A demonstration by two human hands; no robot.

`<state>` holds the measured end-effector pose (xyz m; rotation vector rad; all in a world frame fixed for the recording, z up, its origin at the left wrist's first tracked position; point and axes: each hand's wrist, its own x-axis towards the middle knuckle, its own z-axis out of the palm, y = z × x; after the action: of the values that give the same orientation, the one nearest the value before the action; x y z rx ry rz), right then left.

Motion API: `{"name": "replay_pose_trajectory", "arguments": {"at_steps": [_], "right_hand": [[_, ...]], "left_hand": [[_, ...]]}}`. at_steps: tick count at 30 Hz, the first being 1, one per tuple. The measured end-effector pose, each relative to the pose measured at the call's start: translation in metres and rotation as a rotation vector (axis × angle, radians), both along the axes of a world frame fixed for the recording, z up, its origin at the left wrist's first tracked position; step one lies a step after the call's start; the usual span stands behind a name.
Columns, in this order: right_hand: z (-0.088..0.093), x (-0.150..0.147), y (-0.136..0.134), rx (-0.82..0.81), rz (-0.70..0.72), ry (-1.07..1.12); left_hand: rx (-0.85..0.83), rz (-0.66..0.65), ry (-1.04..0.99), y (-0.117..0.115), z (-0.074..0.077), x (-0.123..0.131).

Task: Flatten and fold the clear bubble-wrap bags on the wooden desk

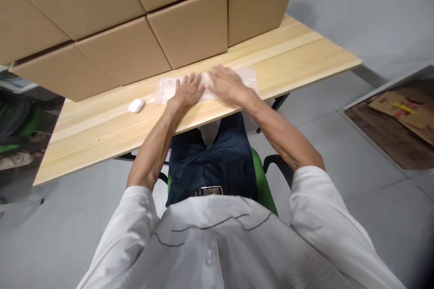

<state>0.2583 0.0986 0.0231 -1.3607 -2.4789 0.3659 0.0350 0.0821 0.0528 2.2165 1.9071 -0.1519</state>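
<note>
A strip of clear plastic wrap, perhaps bubble wrap (250, 77), lies flat along the front part of the wooden table (298, 56). My left hand (188, 90) rests palm down on its left half, fingers spread. On the middle of the sheet lies my right hand (225, 82), flat with its fingers stretched toward the left. The two hands nearly meet at the fingertips. To the left of the sheet sits a small white rounded case (136, 105), like an earbud case. What lies under my palms is hidden.
Stacked cardboard boxes (190, 27) form a wall along the table's back edge, close beyond my hands. A green chair (262, 185) is under me. On the right, a framed brown panel or container (403, 113) with cardboard stands by the floor.
</note>
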Motion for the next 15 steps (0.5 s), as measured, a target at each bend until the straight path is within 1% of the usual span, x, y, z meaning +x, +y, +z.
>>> {"name": "replay_pose_trajectory", "arguments": {"at_steps": [2, 3, 5, 7, 15], "right_hand": [[-0.004, -0.021, -0.011, -0.021, 0.037, 0.026], [-0.007, -0.027, -0.015, -0.029, 0.036, 0.038], [-0.012, -0.030, -0.018, -0.032, 0.022, 0.045], [-0.015, -0.022, -0.015, -0.028, 0.011, 0.022], [-0.019, 0.026, 0.012, -0.038, -0.011, -0.021]], "left_hand": [[0.002, 0.011, 0.011, -0.001, -0.004, 0.001], [0.009, 0.017, 0.014, -0.001, -0.006, 0.001], [0.027, 0.027, 0.017, -0.003, -0.007, 0.001], [0.039, 0.036, 0.020, -0.003, -0.008, 0.001], [0.056, 0.053, 0.002, -0.006, -0.005, 0.001]]}}
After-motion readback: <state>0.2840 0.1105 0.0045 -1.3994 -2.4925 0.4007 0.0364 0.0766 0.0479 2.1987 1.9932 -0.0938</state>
